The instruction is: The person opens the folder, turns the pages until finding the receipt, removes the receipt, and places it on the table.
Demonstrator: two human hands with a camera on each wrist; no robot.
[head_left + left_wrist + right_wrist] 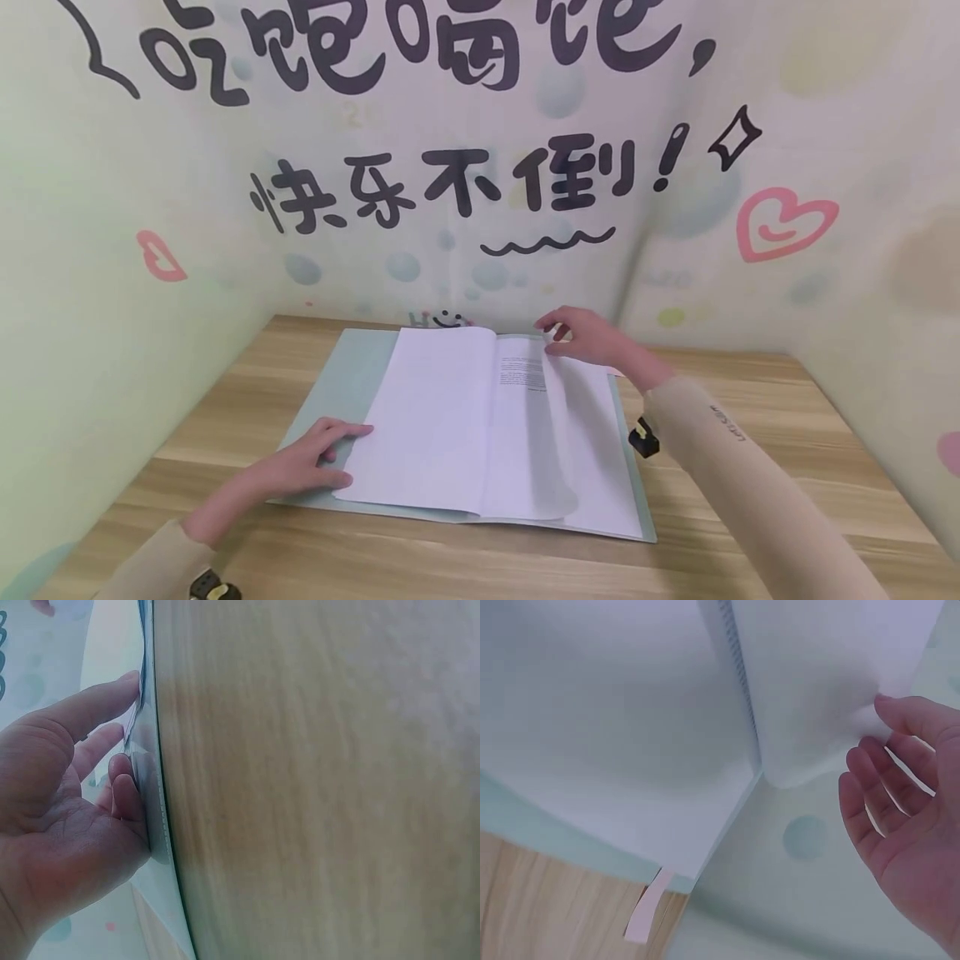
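Observation:
An open book with a pale green cover (358, 367) and white pages lies on the wooden table. At its left side, my left hand (303, 460) rests with index finger and thumb on the edge of the left-hand pages (427, 417); the left wrist view has its other fingers loosely bent beside the cover edge. My right hand (588, 337) pinches a page (817, 675) near its far corner, between thumb and fingers. That page stands lifted and curved over the right-hand pages (607, 458). Some lines of print (521, 372) show near the top.
A pink ribbon (649, 911) sticks out past the book's edge in the right wrist view. The wooden table (720, 533) runs up to a patterned wall covering (450, 283) with large black characters, close behind the book. Similar covering stands at the left and right sides.

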